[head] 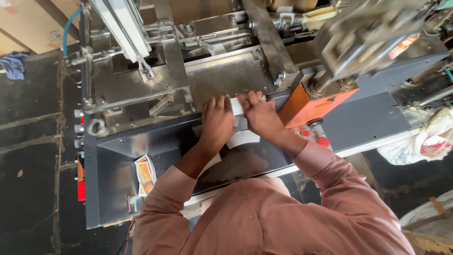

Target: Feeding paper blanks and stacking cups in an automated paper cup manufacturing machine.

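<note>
A white strip of paper or film is held flat against the front edge of the machine's steel plate, between both hands. The left hand is pressed on its left end, fingers closed down over it; the right hand is clamped on its right end. More white material is seen below the hands, so the strip appears seated but not yet released. An orange housing stands just beside the right hand; printed packets lie well apart in the machine's lower tray.
</note>
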